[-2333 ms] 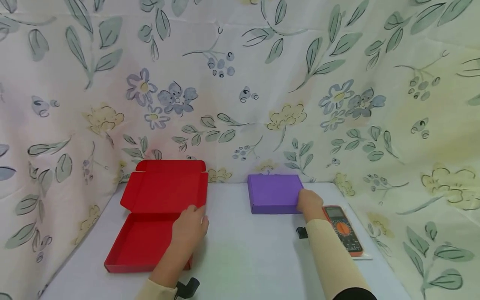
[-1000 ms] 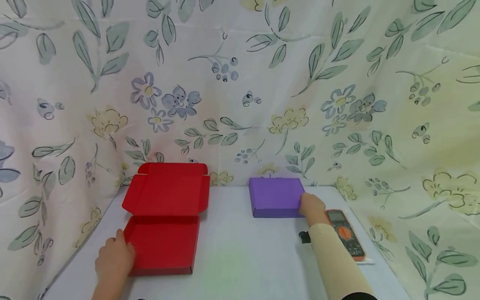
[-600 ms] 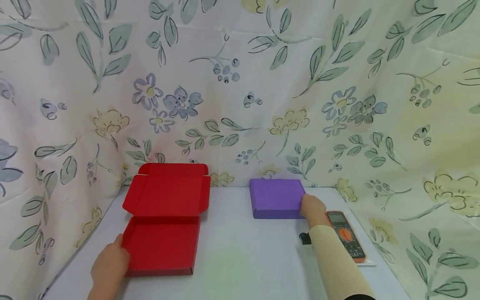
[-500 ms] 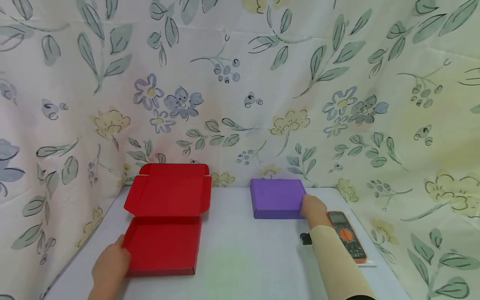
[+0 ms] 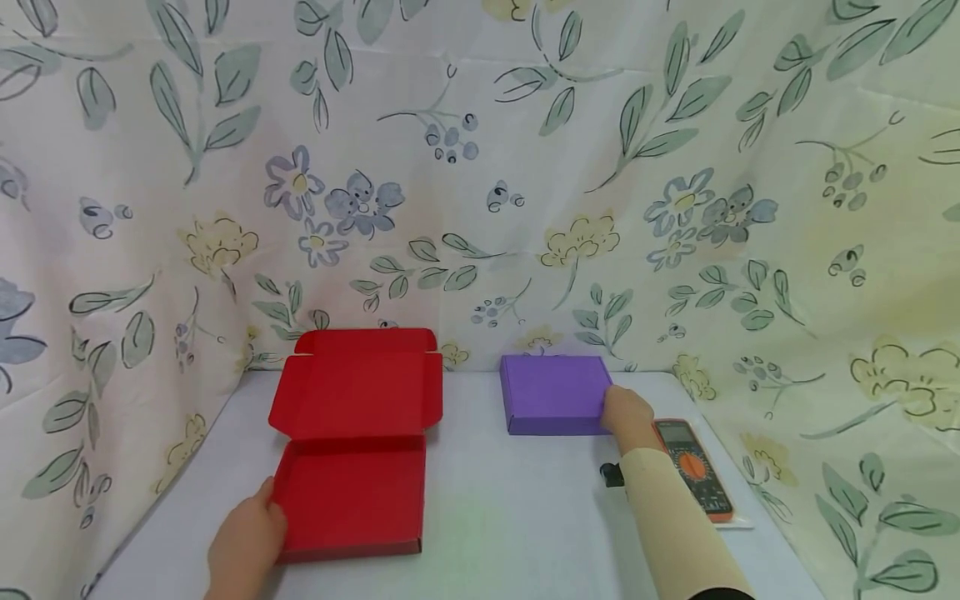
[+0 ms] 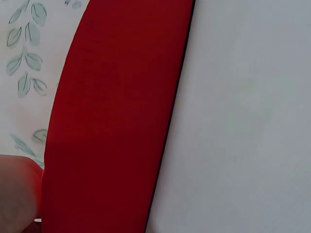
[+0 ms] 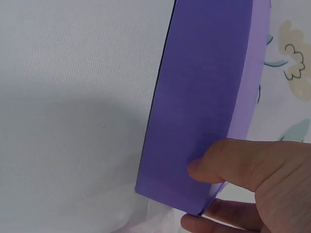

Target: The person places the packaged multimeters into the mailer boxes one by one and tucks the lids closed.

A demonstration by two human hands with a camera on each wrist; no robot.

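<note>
A red cardboard box stands on the table at the left, its lid raised and leaning back, with nothing inside. My left hand grips its left side near the front corner, and the fingertips are partly hidden. Up close, the left wrist view shows the box's red wall with part of that hand at the rim. Farther right, a closed purple box lies flat. My right hand holds its right end, the thumb on the front wall and other fingers around the corner.
An orange-framed multimeter in a clear bag lies on the white table, right beside my right forearm. A floral curtain hangs behind the table and along both sides. Table surface shows between the two boxes.
My left hand went from the red box's right side to its left side. Since half a second ago, the red box and that hand have shifted right. The right hand stays on the purple box.
</note>
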